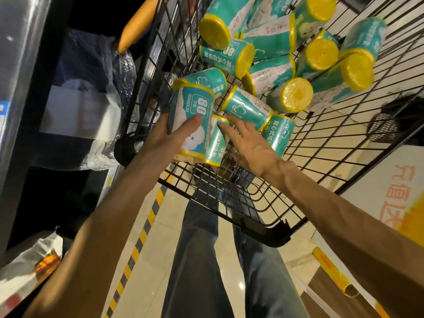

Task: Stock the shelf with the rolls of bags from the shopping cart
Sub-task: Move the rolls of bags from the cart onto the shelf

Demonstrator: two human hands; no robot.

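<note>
Several teal rolls of bags with yellow ends lie piled in the black wire shopping cart. My left hand grips one upright teal roll marked "80" near the cart's near left corner, thumb across its front. A second roll stands pressed against it on the right. My right hand reaches in with fingers spread, its fingertips touching that second roll and the tilted roll behind it. It holds nothing.
A dark shelf with clear plastic-wrapped goods stands left of the cart. The cart's orange handle is at top left. Yellow-black floor tape runs beside my legs. A white sign stands at right.
</note>
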